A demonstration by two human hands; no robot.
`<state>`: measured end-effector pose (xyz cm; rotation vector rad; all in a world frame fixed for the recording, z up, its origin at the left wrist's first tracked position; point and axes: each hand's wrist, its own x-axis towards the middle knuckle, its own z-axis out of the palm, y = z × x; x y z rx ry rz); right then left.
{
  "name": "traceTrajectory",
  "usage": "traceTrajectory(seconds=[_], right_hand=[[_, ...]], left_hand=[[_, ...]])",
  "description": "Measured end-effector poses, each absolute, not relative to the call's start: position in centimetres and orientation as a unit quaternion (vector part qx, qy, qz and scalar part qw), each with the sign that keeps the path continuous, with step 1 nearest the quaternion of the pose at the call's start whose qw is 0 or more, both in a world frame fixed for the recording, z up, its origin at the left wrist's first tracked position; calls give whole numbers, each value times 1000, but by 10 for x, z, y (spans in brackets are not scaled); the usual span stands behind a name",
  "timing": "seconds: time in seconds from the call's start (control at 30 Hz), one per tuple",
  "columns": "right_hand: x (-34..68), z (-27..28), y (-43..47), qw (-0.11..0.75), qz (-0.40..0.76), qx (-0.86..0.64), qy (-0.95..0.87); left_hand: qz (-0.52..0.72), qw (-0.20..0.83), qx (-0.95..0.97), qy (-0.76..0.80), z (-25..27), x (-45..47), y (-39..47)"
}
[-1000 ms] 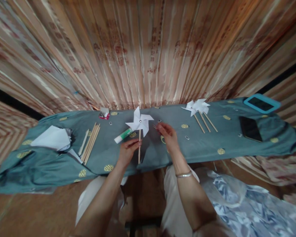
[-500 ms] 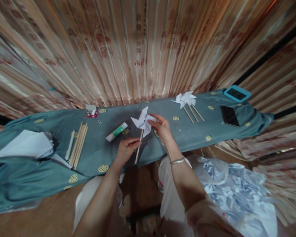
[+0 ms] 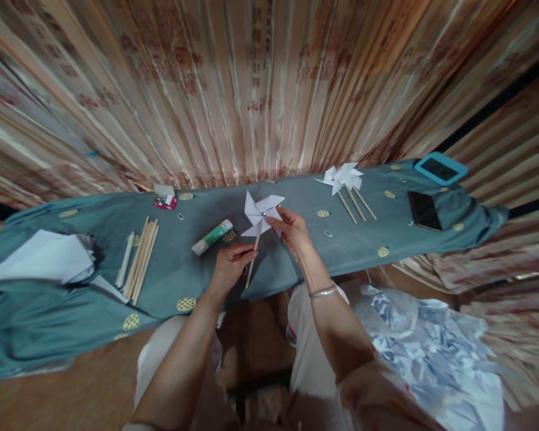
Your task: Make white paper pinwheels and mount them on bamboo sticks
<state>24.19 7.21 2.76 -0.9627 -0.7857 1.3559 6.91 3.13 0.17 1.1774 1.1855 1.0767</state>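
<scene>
A white paper pinwheel [image 3: 257, 211] on a wooden stick is held up over the middle of the table. My left hand [image 3: 230, 263] is closed around its stick, below the paper blades. With thumb and fingers, my right hand [image 3: 291, 230] grips the right-hand blade near the pin at the centre. Just left of the pinwheel lies a glue stick [image 3: 212, 237] with a green and white label. Several wooden sticks [image 3: 142, 260] lie side by side farther left, next to a white rolled paper tube [image 3: 124, 260].
Finished pinwheels [image 3: 344, 178] lie at the back right, near a black phone [image 3: 424, 211] and a blue-framed device [image 3: 441, 168]. Paper sheets [image 3: 45, 257] are stacked at the left. A small red box of pins [image 3: 165, 200] stands at the back. A bag of crumpled paper [image 3: 435, 353] sits at lower right.
The pinwheel's blades have turned about the pin, and its stick has shifted slightly upward in view. Both hands keep their hold.
</scene>
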Motion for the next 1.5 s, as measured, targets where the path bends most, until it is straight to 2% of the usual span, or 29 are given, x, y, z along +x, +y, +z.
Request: traceTrajectory(seconds=[0.33, 0.6, 0.77, 0.93, 1.17, 1.5], right_hand=[[241, 30, 68, 565, 596, -434, -371], [258, 33, 71, 643, 567, -427, -288], [263, 26, 74, 656, 553, -435, -274], [262, 23, 73, 637, 576, -436, -269], [259, 32, 66, 562, 634, -432, -309], [259, 32, 66, 562, 631, -427, -322]], left_hand=[[449, 534, 505, 509, 2, 69, 33], [419, 549, 509, 514, 7, 67, 30], [402, 546, 530, 509, 9, 67, 28], [405, 548, 525, 510, 12, 67, 28], [408, 548, 520, 512, 11, 67, 28], [417, 554, 507, 512, 10, 69, 29]])
